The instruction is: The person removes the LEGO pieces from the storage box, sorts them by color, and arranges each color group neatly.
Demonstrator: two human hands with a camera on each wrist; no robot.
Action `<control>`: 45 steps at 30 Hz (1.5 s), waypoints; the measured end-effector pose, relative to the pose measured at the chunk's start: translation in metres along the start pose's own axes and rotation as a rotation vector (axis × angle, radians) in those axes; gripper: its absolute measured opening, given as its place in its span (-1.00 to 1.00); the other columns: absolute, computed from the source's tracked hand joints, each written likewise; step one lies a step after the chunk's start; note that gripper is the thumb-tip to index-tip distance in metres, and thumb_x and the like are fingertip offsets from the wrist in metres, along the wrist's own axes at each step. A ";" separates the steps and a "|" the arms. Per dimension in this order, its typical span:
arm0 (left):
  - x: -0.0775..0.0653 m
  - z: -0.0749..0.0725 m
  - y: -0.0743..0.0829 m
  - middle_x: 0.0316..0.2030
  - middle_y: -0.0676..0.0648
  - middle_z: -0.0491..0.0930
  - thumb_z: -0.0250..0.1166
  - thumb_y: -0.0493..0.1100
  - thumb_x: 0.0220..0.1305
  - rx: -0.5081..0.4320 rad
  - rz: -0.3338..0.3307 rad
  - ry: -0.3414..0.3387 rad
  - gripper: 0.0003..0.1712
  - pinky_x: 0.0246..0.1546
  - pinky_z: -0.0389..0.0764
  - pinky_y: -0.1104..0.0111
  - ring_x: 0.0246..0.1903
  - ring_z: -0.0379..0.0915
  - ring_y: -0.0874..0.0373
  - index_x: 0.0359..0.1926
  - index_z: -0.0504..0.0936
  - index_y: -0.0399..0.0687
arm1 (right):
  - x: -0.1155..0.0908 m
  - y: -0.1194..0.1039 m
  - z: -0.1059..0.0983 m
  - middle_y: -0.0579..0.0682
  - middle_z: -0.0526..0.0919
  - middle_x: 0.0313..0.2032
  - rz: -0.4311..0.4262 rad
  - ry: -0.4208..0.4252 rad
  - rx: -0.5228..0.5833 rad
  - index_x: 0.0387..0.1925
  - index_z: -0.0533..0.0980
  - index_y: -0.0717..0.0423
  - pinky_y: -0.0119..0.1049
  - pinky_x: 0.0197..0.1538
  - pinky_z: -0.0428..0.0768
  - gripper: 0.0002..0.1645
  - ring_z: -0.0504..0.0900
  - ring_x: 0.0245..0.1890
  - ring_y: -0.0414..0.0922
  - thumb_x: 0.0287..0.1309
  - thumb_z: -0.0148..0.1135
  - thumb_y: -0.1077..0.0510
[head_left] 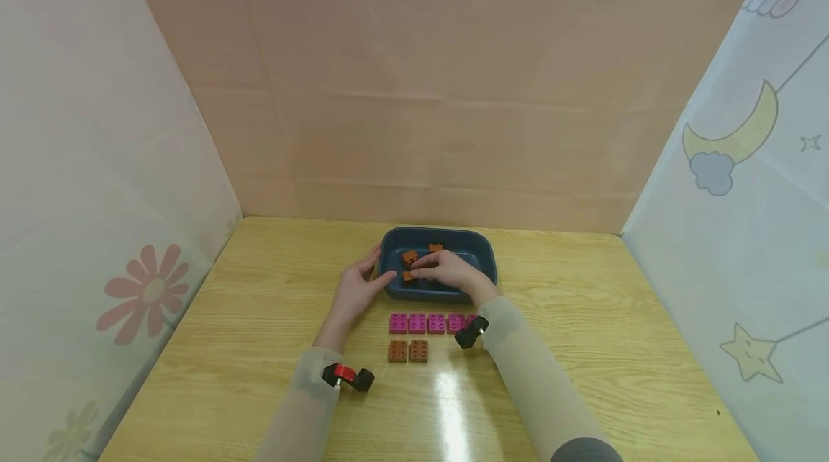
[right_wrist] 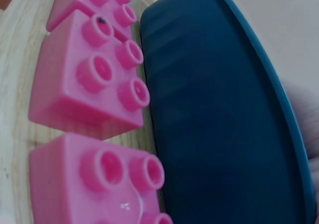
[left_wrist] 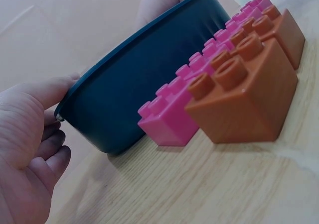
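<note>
A dark blue plastic bin (head_left: pixel 427 295) stands near the back of the table. My left hand (head_left: pixel 355 291) holds its left end, thumb over the rim and fingers curled below it outside, as the left wrist view shows. Reaching over the front wall, my right hand (head_left: pixel 457 273) pinches an orange toy brick (head_left: pixel 407 276) inside the bin. Two more orange bricks lie in there, one (head_left: pixel 409 257) close behind the fingertips and another (head_left: pixel 436 247) by the back wall. In the right wrist view the bin wall (right_wrist: pixel 214 114) hides most of that hand.
In front of the bin runs a row of several pink bricks (head_left: pixel 417 324), studs up, its right end partly covered by the right wrist's camera. Nearer stand two orange bricks (head_left: pixel 409 351) side by side. Cloth walls (head_left: pixel 421 124) enclose the wooden table (head_left: pixel 259 318).
</note>
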State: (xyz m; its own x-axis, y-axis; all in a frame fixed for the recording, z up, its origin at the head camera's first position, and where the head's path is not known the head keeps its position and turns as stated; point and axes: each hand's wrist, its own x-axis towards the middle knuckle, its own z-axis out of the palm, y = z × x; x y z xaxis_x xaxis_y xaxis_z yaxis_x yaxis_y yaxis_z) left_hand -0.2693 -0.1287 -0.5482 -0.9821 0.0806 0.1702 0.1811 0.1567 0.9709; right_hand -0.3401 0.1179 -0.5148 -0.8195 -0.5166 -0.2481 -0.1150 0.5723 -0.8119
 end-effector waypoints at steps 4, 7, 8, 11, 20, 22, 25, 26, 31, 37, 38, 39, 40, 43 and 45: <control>0.000 0.000 0.000 0.61 -0.08 0.23 0.48 -0.10 0.44 0.001 -0.003 -0.001 -0.13 0.56 0.25 0.11 0.61 0.06 0.01 0.60 0.29 -0.25 | 0.000 0.000 -0.001 0.03 0.72 0.19 -0.008 -0.005 -0.013 0.22 0.72 0.07 0.10 0.30 0.64 -0.51 0.72 0.13 0.04 0.47 0.38 -0.12; 0.000 0.000 0.001 0.61 -0.09 0.24 0.48 -0.11 0.44 0.005 -0.005 -0.002 -0.13 0.55 0.26 0.12 0.61 0.07 0.01 0.60 0.30 -0.27 | -0.001 0.001 -0.001 0.00 0.73 0.17 -0.017 -0.005 -0.035 0.20 0.73 0.06 0.10 0.30 0.63 -0.52 0.69 0.17 0.04 0.47 0.38 -0.14; 0.000 0.000 0.001 0.61 -0.09 0.24 0.48 -0.12 0.44 0.003 -0.006 -0.002 -0.14 0.55 0.26 0.13 0.61 0.07 0.01 0.59 0.30 -0.27 | -0.001 0.001 -0.001 -0.01 0.73 0.17 -0.021 -0.005 -0.043 0.20 0.73 0.04 0.11 0.30 0.63 -0.52 0.67 0.19 0.04 0.46 0.38 -0.14; 0.000 -0.001 0.002 0.61 -0.08 0.24 0.49 -0.12 0.43 -0.002 -0.016 -0.002 -0.14 0.55 0.26 0.14 0.61 0.07 0.02 0.59 0.31 -0.28 | -0.001 0.001 -0.001 -0.02 0.71 0.21 -0.035 -0.015 -0.054 0.24 0.72 0.02 0.13 0.35 0.59 -0.51 0.62 0.27 0.07 0.47 0.36 -0.15; 0.000 -0.001 0.003 0.61 -0.07 0.23 0.49 -0.10 0.44 -0.005 -0.018 -0.007 -0.13 0.55 0.26 0.13 0.62 0.05 0.03 0.59 0.29 -0.27 | -0.001 -0.001 -0.001 -0.06 0.71 0.22 -0.057 -0.039 -0.107 0.23 0.73 -0.07 0.16 0.40 0.53 -0.53 0.57 0.34 0.08 0.49 0.33 -0.19; 0.000 -0.001 0.003 0.61 -0.07 0.23 0.48 -0.12 0.44 -0.004 -0.019 -0.006 -0.14 0.56 0.25 0.12 0.62 0.05 0.02 0.59 0.29 -0.27 | -0.001 -0.001 -0.001 -0.08 0.72 0.20 -0.063 -0.041 -0.111 0.20 0.74 -0.09 0.15 0.40 0.53 -0.55 0.58 0.33 0.06 0.48 0.34 -0.20; 0.000 -0.001 0.004 0.61 -0.06 0.24 0.47 -0.14 0.45 0.000 -0.026 -0.002 -0.15 0.56 0.25 0.11 0.62 0.05 0.02 0.59 0.30 -0.27 | 0.000 0.000 -0.001 -0.10 0.72 0.18 -0.079 -0.039 -0.120 0.16 0.75 -0.09 0.12 0.40 0.54 -0.59 0.59 0.31 0.04 0.47 0.36 -0.18; 0.000 -0.001 0.004 0.61 -0.06 0.24 0.47 -0.15 0.45 0.001 -0.029 0.000 -0.16 0.56 0.25 0.11 0.62 0.05 0.02 0.59 0.30 -0.27 | 0.000 0.000 -0.001 -0.11 0.73 0.17 -0.084 -0.039 -0.122 0.15 0.76 -0.09 0.11 0.39 0.54 -0.60 0.59 0.30 0.03 0.47 0.36 -0.17; 0.000 -0.001 0.003 0.60 -0.06 0.24 0.48 -0.15 0.44 0.001 -0.033 0.003 -0.16 0.57 0.24 0.13 0.62 0.05 0.03 0.59 0.31 -0.28 | 0.000 0.000 0.000 -0.12 0.73 0.13 -0.110 -0.044 -0.118 0.13 0.74 -0.05 0.07 0.37 0.57 -0.66 0.61 0.25 -0.02 0.46 0.39 -0.09; 0.000 -0.001 0.002 0.60 -0.05 0.25 0.49 -0.11 0.43 -0.001 -0.027 0.007 -0.13 0.56 0.25 0.16 0.61 0.07 0.03 0.59 0.31 -0.27 | -0.001 0.000 0.000 -0.07 0.74 0.13 -0.127 -0.061 -0.086 0.24 0.69 0.02 0.02 0.30 0.64 -0.56 0.68 0.14 -0.05 0.41 0.46 0.02; 0.000 -0.001 0.002 0.60 -0.04 0.25 0.50 -0.09 0.43 0.000 -0.026 0.006 -0.12 0.56 0.25 0.16 0.61 0.08 0.03 0.59 0.31 -0.26 | -0.001 -0.001 0.000 -0.05 0.74 0.15 -0.124 -0.063 -0.086 0.25 0.69 0.03 0.02 0.30 0.64 -0.54 0.68 0.14 -0.04 0.40 0.47 0.02; 0.000 -0.001 0.002 0.60 -0.05 0.25 0.49 -0.10 0.43 -0.001 -0.031 0.007 -0.13 0.56 0.25 0.15 0.61 0.07 0.02 0.59 0.30 -0.27 | -0.002 -0.001 0.000 -0.05 0.74 0.16 -0.121 -0.064 -0.090 0.26 0.68 0.03 0.02 0.31 0.64 -0.53 0.68 0.15 -0.04 0.40 0.47 0.02; 0.000 -0.001 0.002 0.60 -0.05 0.25 0.49 -0.11 0.43 0.002 -0.031 0.007 -0.13 0.56 0.25 0.15 0.61 0.08 0.01 0.59 0.30 -0.27 | -0.002 -0.002 0.000 -0.04 0.74 0.17 -0.118 -0.065 -0.092 0.27 0.69 0.02 0.02 0.32 0.63 -0.53 0.68 0.16 -0.04 0.40 0.47 0.02; 0.000 0.000 0.002 0.60 -0.06 0.24 0.48 -0.12 0.44 0.009 -0.030 0.007 -0.14 0.56 0.26 0.12 0.61 0.08 0.00 0.59 0.31 -0.28 | -0.003 -0.002 -0.001 -0.02 0.73 0.19 -0.114 -0.064 -0.090 0.27 0.69 0.03 0.04 0.34 0.62 -0.52 0.67 0.19 -0.01 0.39 0.48 0.02; 0.000 0.000 0.002 0.61 -0.06 0.24 0.48 -0.14 0.44 0.014 -0.032 0.011 -0.15 0.56 0.27 0.11 0.61 0.08 0.00 0.59 0.31 -0.29 | -0.003 -0.002 -0.002 -0.02 0.73 0.20 -0.114 -0.056 -0.086 0.27 0.69 0.02 0.05 0.34 0.62 -0.52 0.67 0.20 0.00 0.38 0.48 0.03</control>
State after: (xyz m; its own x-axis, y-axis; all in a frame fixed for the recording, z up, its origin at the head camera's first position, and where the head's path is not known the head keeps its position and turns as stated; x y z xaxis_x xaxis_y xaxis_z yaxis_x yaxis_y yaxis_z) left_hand -0.2687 -0.1288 -0.5461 -0.9878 0.0648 0.1415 0.1507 0.1723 0.9734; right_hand -0.3381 0.1197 -0.5112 -0.7660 -0.6148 -0.1878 -0.2550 0.5589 -0.7891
